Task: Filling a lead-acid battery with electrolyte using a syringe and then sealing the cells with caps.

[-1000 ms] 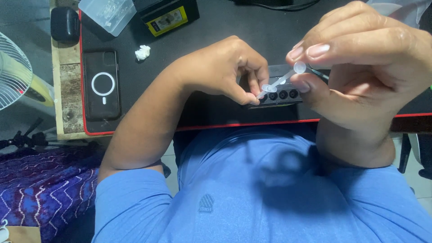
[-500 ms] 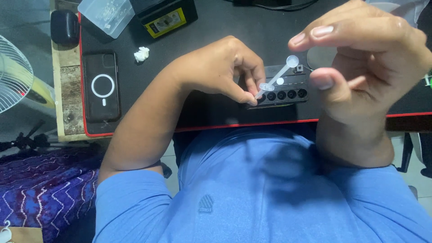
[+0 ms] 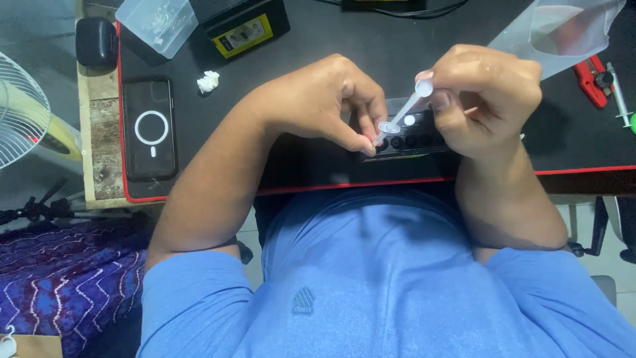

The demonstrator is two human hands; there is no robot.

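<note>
A small clear plastic syringe (image 3: 403, 107) is held slanted above a black device with a row of round holes (image 3: 416, 141) near the front edge of the black desk mat (image 3: 298, 79). My left hand (image 3: 324, 103) pinches the syringe's lower end between thumb and forefinger. My right hand (image 3: 487, 96) is curled around the upper end, thumb and finger on its round white top. Both hands hover just over the device. The fingers hide the syringe's tip.
A phone (image 3: 152, 129) lies at the mat's left, with a dark case (image 3: 97, 41), a clear plastic box (image 3: 156, 23) and a black box with a yellow label (image 3: 245, 26) behind it. A clear bag (image 3: 563, 30) and a red tool (image 3: 589, 76) are at the right. A fan (image 3: 20, 109) stands at the left.
Half a second ago my right hand had let go, fingers spread above the syringe; now it has closed again on the upper end. My left hand kept its pinch.
</note>
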